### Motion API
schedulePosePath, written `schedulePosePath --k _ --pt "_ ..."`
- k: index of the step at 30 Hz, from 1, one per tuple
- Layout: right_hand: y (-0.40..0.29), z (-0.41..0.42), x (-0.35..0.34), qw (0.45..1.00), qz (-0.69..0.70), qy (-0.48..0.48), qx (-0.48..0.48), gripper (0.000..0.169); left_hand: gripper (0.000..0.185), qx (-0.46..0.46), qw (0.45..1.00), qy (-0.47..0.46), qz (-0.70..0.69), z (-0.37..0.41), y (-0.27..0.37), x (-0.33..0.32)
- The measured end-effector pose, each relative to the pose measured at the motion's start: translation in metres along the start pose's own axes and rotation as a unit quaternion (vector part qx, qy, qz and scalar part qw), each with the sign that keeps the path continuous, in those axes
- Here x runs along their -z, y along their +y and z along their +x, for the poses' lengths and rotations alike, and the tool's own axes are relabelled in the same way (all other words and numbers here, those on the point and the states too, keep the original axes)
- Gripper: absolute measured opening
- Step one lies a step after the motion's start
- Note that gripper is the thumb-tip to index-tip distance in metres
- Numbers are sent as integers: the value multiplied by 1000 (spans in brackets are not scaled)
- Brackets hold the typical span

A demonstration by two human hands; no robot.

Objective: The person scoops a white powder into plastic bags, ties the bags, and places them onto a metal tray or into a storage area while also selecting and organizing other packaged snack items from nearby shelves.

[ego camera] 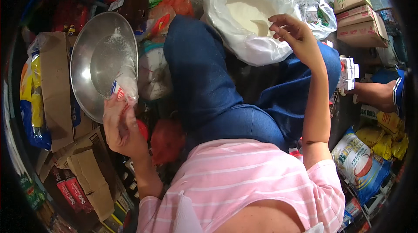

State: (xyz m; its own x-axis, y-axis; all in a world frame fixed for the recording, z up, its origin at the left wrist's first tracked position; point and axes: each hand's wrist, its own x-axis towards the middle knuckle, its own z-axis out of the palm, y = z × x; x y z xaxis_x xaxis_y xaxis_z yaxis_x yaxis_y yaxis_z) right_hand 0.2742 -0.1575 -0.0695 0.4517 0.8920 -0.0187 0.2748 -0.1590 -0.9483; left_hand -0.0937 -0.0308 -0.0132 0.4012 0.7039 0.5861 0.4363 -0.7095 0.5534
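Note:
My left hand grips a clear plastic bag with red and blue print, partly filled with white granular stuff, over the right side of a round metal pan. A little white powder clings inside the pan. Under the pan's right edge shows a round dial scale. My right hand is raised, fingers apart and holding nothing, above the near right rim of a sack lined with white plastic. Pale granules fill the sack, and a scoop-like piece rests in them.
Cardboard boxes stand left of the pan. Red plastic bags lie beside my left forearm. Cartons are stacked at the upper right. Another person's leg shows at the right, near a blue and white packaged bag.

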Motion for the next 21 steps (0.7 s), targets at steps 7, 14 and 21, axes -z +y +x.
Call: schedulePosePath --k 7,14,21 --pt "9 -13 -7 999 -33 -16 -25 23 59 13 997 71 0 -13 -1 -6" --pt "-21 -1 -15 995 -71 17 69 24 17 120 982 129 67 61 7 -5" --pt "-158 22 4 914 -205 30 350 57 27 -169 970 -102 -143 151 95 -67"
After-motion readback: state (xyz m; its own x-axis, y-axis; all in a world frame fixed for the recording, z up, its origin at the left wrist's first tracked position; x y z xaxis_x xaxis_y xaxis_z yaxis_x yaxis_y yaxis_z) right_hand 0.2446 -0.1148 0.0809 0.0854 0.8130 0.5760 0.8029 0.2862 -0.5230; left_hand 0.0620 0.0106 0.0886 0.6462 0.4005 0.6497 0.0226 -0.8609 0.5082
